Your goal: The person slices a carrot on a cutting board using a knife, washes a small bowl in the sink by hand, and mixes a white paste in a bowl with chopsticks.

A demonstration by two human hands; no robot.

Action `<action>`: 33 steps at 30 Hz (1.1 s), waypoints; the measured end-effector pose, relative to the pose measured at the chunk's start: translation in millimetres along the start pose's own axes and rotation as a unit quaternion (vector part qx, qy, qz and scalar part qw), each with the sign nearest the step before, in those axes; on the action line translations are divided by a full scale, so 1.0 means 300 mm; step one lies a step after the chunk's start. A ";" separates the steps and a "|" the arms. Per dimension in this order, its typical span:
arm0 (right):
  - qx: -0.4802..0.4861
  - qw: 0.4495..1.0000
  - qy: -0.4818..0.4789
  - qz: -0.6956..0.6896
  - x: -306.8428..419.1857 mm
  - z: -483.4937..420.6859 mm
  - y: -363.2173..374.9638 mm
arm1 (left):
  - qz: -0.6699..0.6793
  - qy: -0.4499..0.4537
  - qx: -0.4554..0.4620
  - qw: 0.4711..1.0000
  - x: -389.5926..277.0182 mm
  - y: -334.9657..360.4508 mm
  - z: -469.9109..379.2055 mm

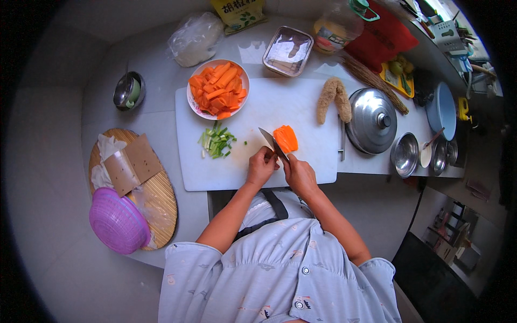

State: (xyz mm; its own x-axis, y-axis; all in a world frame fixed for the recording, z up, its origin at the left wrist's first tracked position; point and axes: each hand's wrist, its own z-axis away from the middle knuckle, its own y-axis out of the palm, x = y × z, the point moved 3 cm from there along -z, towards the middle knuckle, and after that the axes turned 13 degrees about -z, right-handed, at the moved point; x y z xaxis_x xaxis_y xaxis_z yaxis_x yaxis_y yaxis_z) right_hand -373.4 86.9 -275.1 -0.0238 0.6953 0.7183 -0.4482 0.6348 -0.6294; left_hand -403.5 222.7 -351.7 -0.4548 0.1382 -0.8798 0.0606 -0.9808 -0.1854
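Note:
My right hand (300, 174) grips the handle of a kitchen knife (270, 139), its blade angled up and to the left over a white cutting board (315, 165). Close by on the left, my left hand (261, 164) has its fingers bent near the blade; a small orange bit shows at the fingertips, but whether they pinch it is unclear. Sliced carrot (286, 139) lies stacked just right of the blade. Chopped green onion (218, 141) is heaped on the board's left part. Behind it, a plate (246, 87) is piled with cut carrot pieces (220, 89).
A lidded container (288, 51) and a plastic bag (196, 40) stand behind the board. To the right are a metal pot lid (371, 121), a metal bowl (404, 155) and a blue basin (442, 111). At left, a purple basket (117, 222) rests on a woven tray (167, 202).

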 end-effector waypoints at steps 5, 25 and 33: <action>0.000 1.000 0.013 -0.001 -0.047 -0.030 0.054 | -0.045 0.035 -0.011 0.998 -0.014 0.000 0.001; 0.041 0.997 -0.003 -0.059 0.006 -0.010 -0.077 | 0.009 -0.010 0.011 1.000 -0.018 -0.004 0.000; 0.034 0.998 0.001 -0.062 0.013 -0.025 -0.063 | -0.012 0.005 0.010 1.000 -0.019 -0.003 -0.004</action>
State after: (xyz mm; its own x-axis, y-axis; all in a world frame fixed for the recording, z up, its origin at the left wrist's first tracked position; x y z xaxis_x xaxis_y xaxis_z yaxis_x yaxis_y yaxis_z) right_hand -358.4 80.2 -262.6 0.0376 0.6144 0.7881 -0.5068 0.6914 -0.5149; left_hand -399.9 222.9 -347.0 -0.4478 0.1621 -0.8793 0.0323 -0.9799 -0.1971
